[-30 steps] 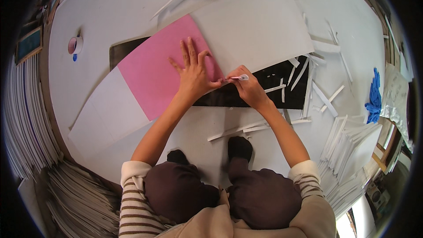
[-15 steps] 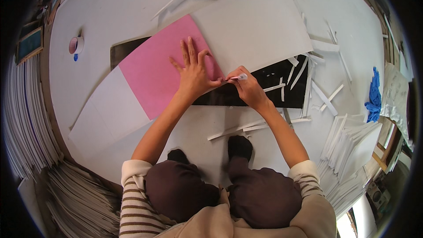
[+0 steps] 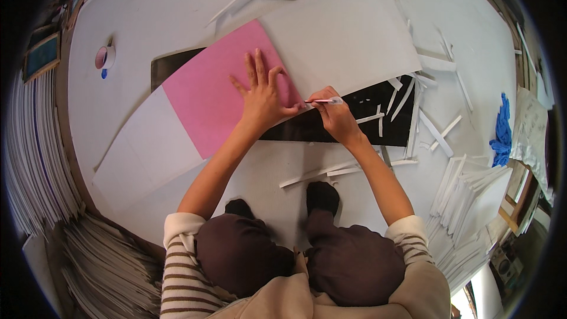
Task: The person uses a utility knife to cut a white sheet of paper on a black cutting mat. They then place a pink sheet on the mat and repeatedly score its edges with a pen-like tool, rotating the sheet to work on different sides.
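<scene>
My left hand (image 3: 260, 91) lies spread over a pink rectangular sheet (image 3: 201, 94), its thumb near the sheet's lower right corner. My right hand (image 3: 335, 119) pinches a slim pen (image 3: 322, 101) with a pale end. The pen lies nearly level, its dark tip pointing left at that corner, close to my left thumb. Whether the tip touches is too small to tell. Under the pink sheet runs a long white sheet (image 3: 348, 29), showing on both sides of it. Beneath that is a black board (image 3: 331, 133), partly covered.
White offcut strips (image 3: 437, 133) are scattered on the right and below the black board. A tape roll (image 3: 105, 57) stands at the far left. Blue crumpled plastic (image 3: 501, 133) and stacked white sheets (image 3: 466, 195) are at the right. More stacks (image 3: 41, 153) line the left edge.
My right hand has shifted slightly right, and the pen's tip has drawn back a little from the corner, the pen now showing more of its length. My left hand stays on the pink sheet.
</scene>
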Demonstrator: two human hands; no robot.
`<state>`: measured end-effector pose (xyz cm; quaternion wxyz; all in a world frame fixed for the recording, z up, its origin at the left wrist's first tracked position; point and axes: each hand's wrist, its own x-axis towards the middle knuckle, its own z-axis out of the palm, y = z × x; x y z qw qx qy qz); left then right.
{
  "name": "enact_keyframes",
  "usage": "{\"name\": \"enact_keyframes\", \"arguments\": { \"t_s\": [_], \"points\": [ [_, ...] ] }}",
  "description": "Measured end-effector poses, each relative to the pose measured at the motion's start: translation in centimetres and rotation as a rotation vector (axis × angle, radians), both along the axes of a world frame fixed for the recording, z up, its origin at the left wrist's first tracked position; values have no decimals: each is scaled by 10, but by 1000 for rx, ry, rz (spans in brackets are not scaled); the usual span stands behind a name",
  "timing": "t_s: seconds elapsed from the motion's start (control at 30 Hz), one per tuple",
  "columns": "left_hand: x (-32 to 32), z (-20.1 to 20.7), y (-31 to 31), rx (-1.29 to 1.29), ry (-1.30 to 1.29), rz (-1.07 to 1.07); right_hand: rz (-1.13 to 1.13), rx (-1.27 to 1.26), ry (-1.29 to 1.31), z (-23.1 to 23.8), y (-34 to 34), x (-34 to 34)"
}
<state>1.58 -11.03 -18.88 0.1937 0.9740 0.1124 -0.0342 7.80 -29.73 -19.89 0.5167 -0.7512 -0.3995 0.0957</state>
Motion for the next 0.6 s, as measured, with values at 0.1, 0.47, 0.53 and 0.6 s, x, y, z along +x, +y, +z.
{"name": "enact_keyframes", "arguments": {
  "t_s": [0.1, 0.47, 0.53, 0.6],
  "points": [
    [-1, -1, 3, 21, 2, -7, -6, -1, 38, 1, -6, -6],
    [-41, 8, 21, 42, 9, -145, -248, 82, 23, -4, 1, 8],
    [-46, 8, 22, 81, 10, -160, -275, 86, 48, -7, 5, 7],
    [-50, 8, 21, 99, -14, -168, -288, 98, 19, -12, 4, 6]
  ]
}}
